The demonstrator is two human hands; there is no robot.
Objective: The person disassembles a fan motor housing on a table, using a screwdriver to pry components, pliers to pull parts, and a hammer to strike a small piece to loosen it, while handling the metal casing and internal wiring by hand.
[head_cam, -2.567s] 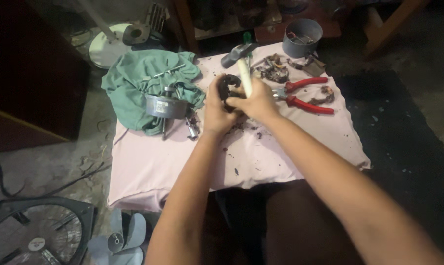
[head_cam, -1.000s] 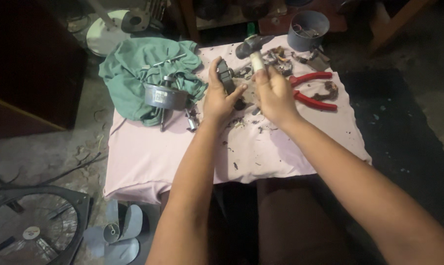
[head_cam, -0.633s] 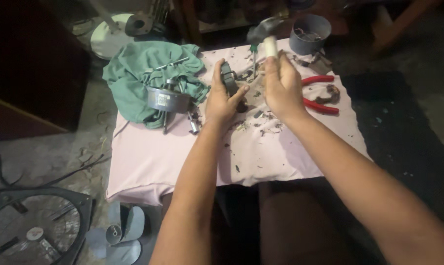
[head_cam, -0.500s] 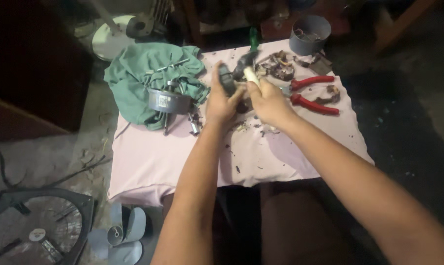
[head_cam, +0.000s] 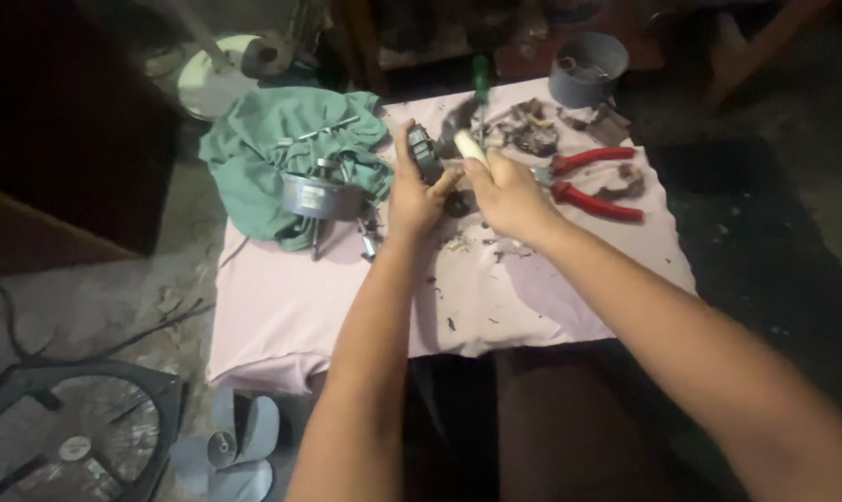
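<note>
My left hand grips a small dark motor part, held upright over the pink-covered table. Close beside it, my right hand is closed around a pale wooden handle of a tool whose dark metal head points toward the part. Dark crumbs and debris lie on the cloth just below both hands.
A green rag with a round metal motor housing lies at the left. Red-handled pliers, a grey cup and scrap parts sit at the right. A fan guard and fan blade lie on the floor.
My right hand lifted the wooden-handled tool up and away, then brought it back down beside the part in my left hand. The left hand stayed about where it was.
</note>
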